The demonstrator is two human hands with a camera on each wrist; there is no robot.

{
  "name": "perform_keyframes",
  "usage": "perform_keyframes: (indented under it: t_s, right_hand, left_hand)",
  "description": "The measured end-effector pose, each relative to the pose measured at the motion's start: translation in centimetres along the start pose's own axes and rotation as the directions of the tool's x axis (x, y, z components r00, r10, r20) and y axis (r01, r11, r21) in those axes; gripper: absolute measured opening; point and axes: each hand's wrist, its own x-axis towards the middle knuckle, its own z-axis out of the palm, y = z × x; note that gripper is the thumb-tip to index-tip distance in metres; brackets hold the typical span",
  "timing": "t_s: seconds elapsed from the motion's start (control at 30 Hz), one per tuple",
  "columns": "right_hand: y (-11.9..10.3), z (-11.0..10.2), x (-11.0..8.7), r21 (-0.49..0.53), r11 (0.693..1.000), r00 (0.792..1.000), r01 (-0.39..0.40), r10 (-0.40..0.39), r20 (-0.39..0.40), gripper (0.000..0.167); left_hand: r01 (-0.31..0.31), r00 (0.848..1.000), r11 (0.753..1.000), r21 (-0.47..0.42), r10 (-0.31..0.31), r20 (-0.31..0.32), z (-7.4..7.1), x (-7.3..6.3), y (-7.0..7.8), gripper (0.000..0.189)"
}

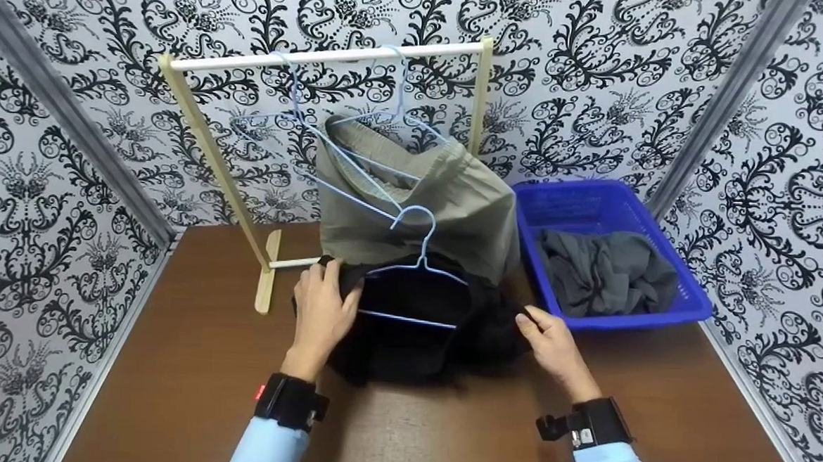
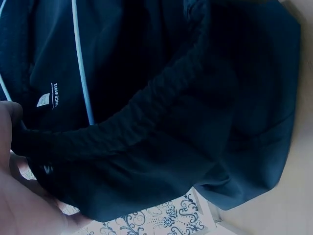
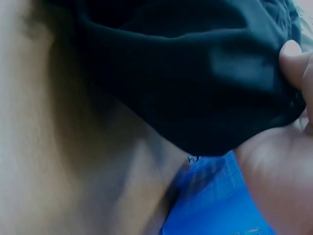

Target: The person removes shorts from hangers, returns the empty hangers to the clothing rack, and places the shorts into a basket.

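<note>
Black shorts (image 1: 391, 353) with a gathered elastic waistband (image 2: 142, 112) are spread between both hands. A light blue hanger (image 1: 407, 321) sits inside the waist opening, its hook standing up above the fabric. My left hand (image 1: 322, 314) grips the waistband's left side, thumb at the inner edge. On the opposite side, my right hand (image 1: 553, 344) pinches the black cloth, with the thumb (image 3: 292, 51) pressed on it. A small white printed label (image 2: 44, 100) shows inside the waist in the left wrist view.
Behind stands a wooden rack (image 1: 204, 150) with a white rail (image 1: 336, 57). Beige shorts (image 1: 448, 212) hang there on a blue hanger, beside a bare blue hanger (image 1: 345, 158). At right, a blue basket (image 1: 693, 305) holds a dark grey garment (image 1: 606, 273). Patterned walls enclose the brown table (image 1: 400, 442).
</note>
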Motion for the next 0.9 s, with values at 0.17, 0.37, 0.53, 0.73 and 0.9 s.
perform_keyframes:
  t_s: [0.17,0.37,0.53,0.73,0.9]
  right_hand:
    - [0.2,0.9,-0.4,-0.085,0.996,1.0,0.001,-0.004,-0.03,0.012]
    - [0.2,1.9,-0.7,-0.186,0.982,0.999,0.015,-0.022,-0.036,0.03]
    - [0.9,2.6,-1.2,-0.21,0.978,0.999,0.005,-0.016,-0.049,0.026]
    - [1.8,3.3,-1.8,-0.171,0.982,0.995,-0.074,0.062,-0.073,0.019]
    - [2.7,3.8,-2.3,-0.057,0.985,0.98,-0.16,0.152,-0.125,0.016]
  left_hand:
    - [0.025,1.0,1.0,0.002,-0.025,0.0,-0.2,-0.2,0.4,0.04]
    - [0.031,0.999,0.999,-0.024,-0.031,-0.025,-0.2,-0.5,1.3,0.041]
    - [0.029,0.999,0.999,-0.04,-0.031,-0.044,-0.3,-0.7,2.1,0.042]
    - [0.007,0.999,0.999,-0.045,-0.009,-0.045,-0.3,-1.0,2.5,0.045]
    - [-0.031,0.998,0.999,-0.038,0.029,-0.058,-0.2,-1.2,2.6,0.046]
